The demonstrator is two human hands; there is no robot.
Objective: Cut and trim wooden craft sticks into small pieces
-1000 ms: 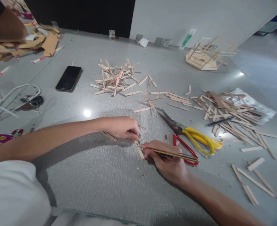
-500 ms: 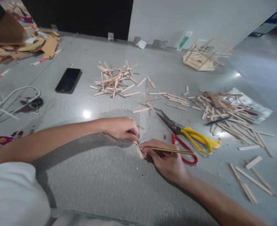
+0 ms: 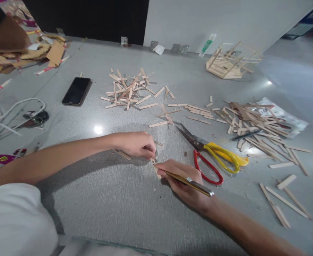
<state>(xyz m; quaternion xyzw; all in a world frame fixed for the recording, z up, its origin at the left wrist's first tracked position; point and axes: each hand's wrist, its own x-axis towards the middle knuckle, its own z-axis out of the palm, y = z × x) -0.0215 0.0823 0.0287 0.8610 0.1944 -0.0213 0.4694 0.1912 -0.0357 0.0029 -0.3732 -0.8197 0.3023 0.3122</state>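
My left hand (image 3: pixel 140 144) is closed, pinching the upper end of a short wooden craft stick (image 3: pixel 156 169) against the table. My right hand (image 3: pixel 184 181) is wrapped round a slim gold utility knife (image 3: pixel 181 177) with a silvery back end. The knife's front end is at the stick, but my fingers hide the blade. Scissors (image 3: pixel 197 142) with one yellow and one red handle lie open just beyond my right hand. Another small stick (image 3: pixel 123 154) lies on the table below my left wrist.
Loose sticks form one pile (image 3: pixel 131 89) ahead and another (image 3: pixel 257 124) at the right. A phone (image 3: pixel 77 91) lies left, near white cables (image 3: pixel 25 101). A stick-built frame (image 3: pixel 231 64) stands at the back right. Cardboard scraps (image 3: pixel 39 49) fill the far left.
The utility knife has turned in my right hand: its back end now points lower and toward me, with its broad face showing. My left hand has barely moved on the stick.
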